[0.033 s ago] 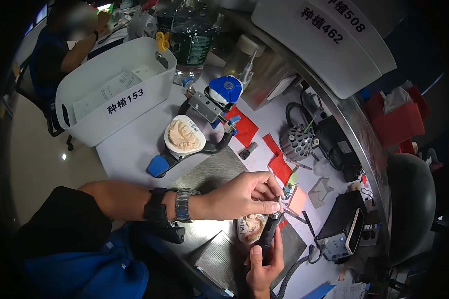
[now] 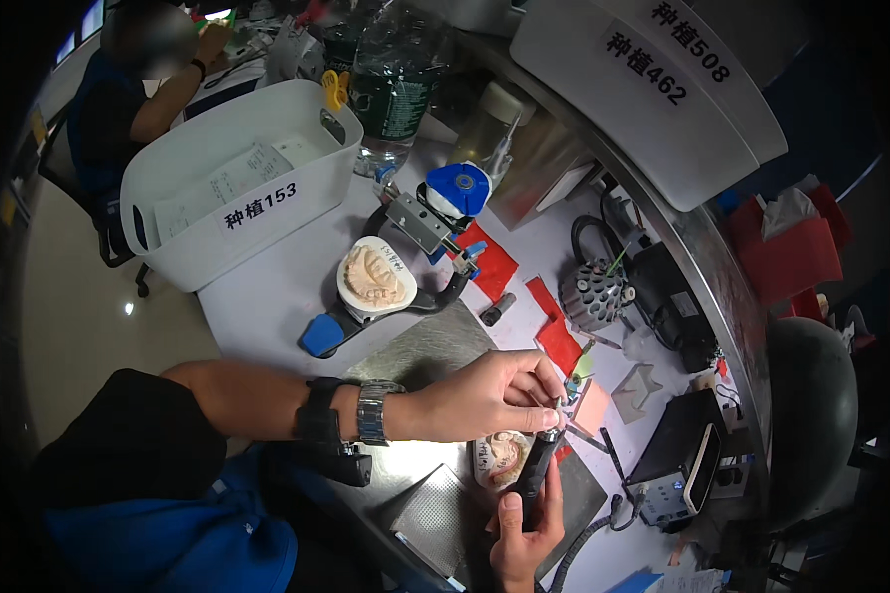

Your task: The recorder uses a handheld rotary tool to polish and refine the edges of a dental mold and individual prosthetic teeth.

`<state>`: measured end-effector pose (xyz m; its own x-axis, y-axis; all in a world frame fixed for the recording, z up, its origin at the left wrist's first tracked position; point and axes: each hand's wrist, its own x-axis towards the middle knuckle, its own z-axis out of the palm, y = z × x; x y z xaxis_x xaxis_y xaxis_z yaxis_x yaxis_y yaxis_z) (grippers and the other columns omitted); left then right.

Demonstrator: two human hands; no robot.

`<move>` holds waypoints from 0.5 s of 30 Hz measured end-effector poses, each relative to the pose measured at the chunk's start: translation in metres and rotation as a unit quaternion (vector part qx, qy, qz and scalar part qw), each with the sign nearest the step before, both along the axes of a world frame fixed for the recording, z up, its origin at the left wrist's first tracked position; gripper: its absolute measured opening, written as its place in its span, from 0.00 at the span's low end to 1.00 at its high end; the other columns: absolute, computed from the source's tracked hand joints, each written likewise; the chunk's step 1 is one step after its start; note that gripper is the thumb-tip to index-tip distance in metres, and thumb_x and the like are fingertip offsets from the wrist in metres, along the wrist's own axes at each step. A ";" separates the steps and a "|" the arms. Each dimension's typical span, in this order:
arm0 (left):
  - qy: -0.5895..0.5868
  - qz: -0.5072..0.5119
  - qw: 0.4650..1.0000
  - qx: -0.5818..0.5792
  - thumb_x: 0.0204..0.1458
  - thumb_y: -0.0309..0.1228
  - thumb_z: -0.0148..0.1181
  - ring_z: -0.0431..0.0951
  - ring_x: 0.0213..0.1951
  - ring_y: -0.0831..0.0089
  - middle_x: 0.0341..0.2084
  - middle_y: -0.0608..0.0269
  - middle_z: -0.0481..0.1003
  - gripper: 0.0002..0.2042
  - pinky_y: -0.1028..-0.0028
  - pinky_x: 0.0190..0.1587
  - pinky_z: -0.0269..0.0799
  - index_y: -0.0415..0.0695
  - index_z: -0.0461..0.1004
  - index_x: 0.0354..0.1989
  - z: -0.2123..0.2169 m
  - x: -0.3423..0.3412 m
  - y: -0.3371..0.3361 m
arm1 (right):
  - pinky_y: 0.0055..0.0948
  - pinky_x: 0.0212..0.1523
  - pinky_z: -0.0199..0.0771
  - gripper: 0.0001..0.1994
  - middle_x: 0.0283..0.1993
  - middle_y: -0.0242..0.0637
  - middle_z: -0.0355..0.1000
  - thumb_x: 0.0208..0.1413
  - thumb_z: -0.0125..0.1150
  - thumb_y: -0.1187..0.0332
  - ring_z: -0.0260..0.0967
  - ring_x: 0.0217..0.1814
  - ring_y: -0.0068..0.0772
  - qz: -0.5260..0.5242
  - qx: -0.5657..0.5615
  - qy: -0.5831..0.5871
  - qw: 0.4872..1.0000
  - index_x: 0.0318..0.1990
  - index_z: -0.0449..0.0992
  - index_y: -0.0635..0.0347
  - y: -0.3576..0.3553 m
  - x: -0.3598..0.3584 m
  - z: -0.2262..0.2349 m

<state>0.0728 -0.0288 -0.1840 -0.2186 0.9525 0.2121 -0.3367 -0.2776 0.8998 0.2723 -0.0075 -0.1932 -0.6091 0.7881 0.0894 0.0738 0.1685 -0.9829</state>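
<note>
My right hand (image 2: 526, 542) grips a black dental handpiece (image 2: 537, 468), which points up and away from me. At its front end, my left hand (image 2: 480, 395) pinches a small pale tip (image 2: 561, 407) between thumb and fingers; what exactly it is stays too small to tell. Just left of the handpiece lies a plaster dental model (image 2: 501, 458) with pinkish gums, partly covered by my left hand. Farther off, an articulator (image 2: 417, 221) stands opened, with another plaster dental model (image 2: 376, 275) on its lower arm.
A white basket (image 2: 297, 219) with papers stands at the far left. Right of my hands are a pink block (image 2: 591, 407), a bur holder (image 2: 593, 295) and a black control box (image 2: 677, 460). A perforated metal plate (image 2: 435, 519) lies near me. A co-worker (image 2: 109, 128) sits beyond.
The whole scene has shifted slightly right and down in the picture. Both hands keep the same hold on the handpiece and its tip.
</note>
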 end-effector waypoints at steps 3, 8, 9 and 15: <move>0.002 -0.001 1.000 0.011 0.55 0.27 0.61 0.77 0.44 0.74 0.38 0.56 0.75 0.12 0.76 0.49 0.72 0.36 0.66 0.42 -0.006 0.001 0.001 | 0.16 0.16 0.63 0.31 0.43 0.45 0.72 0.56 0.57 0.70 0.65 0.24 0.18 0.006 0.019 0.013 1.000 0.65 0.53 0.71 -0.004 -0.002 0.003; 0.007 0.000 1.000 0.019 0.56 0.28 0.59 0.77 0.46 0.73 0.40 0.52 0.76 0.12 0.76 0.50 0.72 0.35 0.65 0.43 -0.010 -0.001 -0.001 | 0.17 0.15 0.62 0.31 0.35 0.40 0.70 0.57 0.56 0.69 0.62 0.21 0.18 0.022 0.010 0.033 0.999 0.66 0.53 0.70 -0.002 -0.005 -0.002; -0.030 -0.023 0.999 0.014 0.56 0.28 0.59 0.77 0.45 0.74 0.40 0.52 0.77 0.12 0.76 0.49 0.72 0.35 0.66 0.44 -0.011 -0.001 -0.001 | 0.17 0.15 0.62 0.31 0.34 0.40 0.70 0.57 0.57 0.69 0.62 0.19 0.18 0.020 0.002 0.040 0.999 0.66 0.53 0.70 -0.003 -0.006 -0.003; -0.111 -0.104 0.988 -0.010 0.59 0.33 0.56 0.77 0.40 0.79 0.40 0.58 0.78 0.15 0.79 0.46 0.73 0.33 0.71 0.47 -0.013 0.002 0.000 | 0.17 0.12 0.58 0.31 0.27 0.41 0.70 0.58 0.57 0.64 0.60 0.14 0.20 0.053 -0.009 0.052 0.997 0.66 0.53 0.67 -0.001 -0.004 -0.004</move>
